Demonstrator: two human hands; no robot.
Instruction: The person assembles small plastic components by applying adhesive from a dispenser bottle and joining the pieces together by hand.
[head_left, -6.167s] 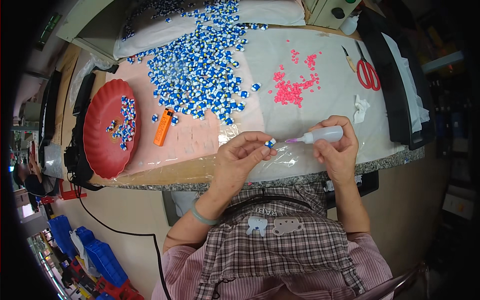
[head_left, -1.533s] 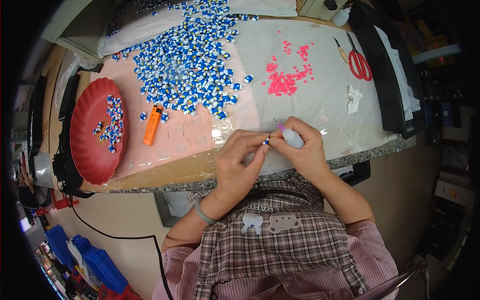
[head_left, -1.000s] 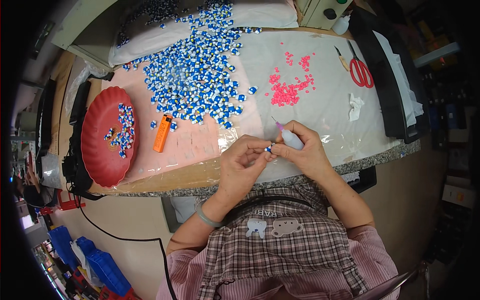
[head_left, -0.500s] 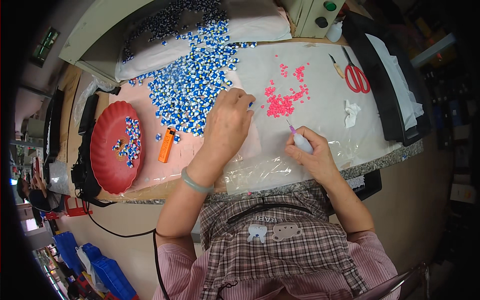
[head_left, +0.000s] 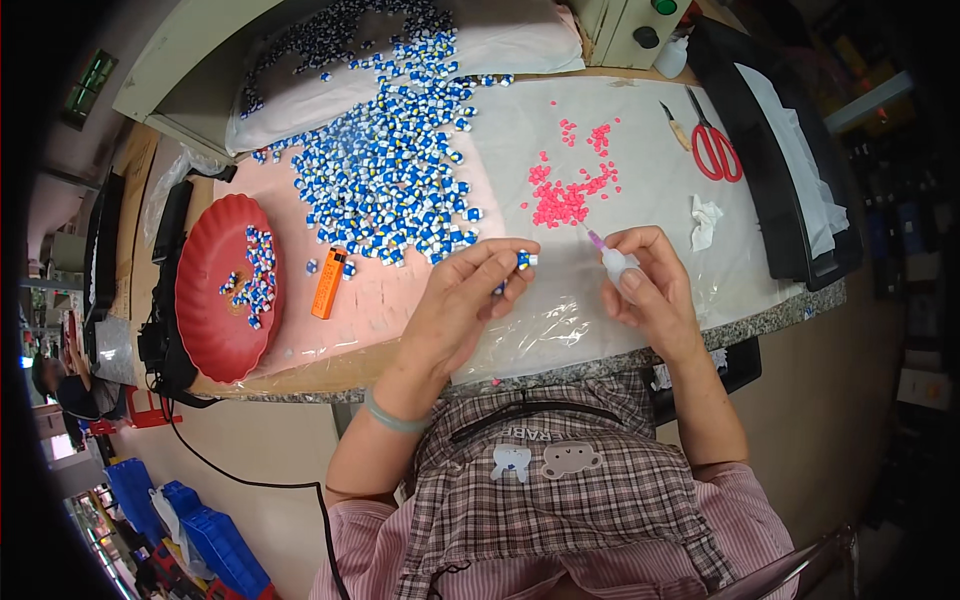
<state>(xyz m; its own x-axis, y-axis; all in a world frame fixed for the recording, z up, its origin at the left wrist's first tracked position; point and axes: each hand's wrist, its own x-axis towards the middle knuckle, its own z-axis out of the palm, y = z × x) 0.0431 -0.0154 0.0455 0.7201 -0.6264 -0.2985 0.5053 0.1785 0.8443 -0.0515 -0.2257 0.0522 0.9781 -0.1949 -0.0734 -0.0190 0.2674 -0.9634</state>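
My left hand (head_left: 468, 290) is closed, pinching a small blue-and-white figurine (head_left: 524, 261) between thumb and forefinger; another bit of blue shows under its curled fingers. In my right hand (head_left: 650, 290) is a small white squeeze bottle (head_left: 617, 264), its purple-based needle tip (head_left: 595, 238) angled up and to the left. The two hands face each other above the near part of the sheet. Beyond them lie several small pink pieces (head_left: 560, 206) in a loose heap. To the left, a large spread of blue-and-white figurines (head_left: 380, 170) covers the pink sheet.
A red scalloped dish (head_left: 205, 310) with more figurines stands at the left, an orange lighter (head_left: 327, 285) beside it. Red-handled scissors (head_left: 715, 150), a wooden-handled blade (head_left: 680, 130) and crumpled tissue (head_left: 704, 222) lie right. A black tray (head_left: 770, 190) borders the right side.
My left hand has drawn back from the edge of the figurine spread and turned, showing a pinched figurine. My right hand has risen slightly to the right with the bottle.
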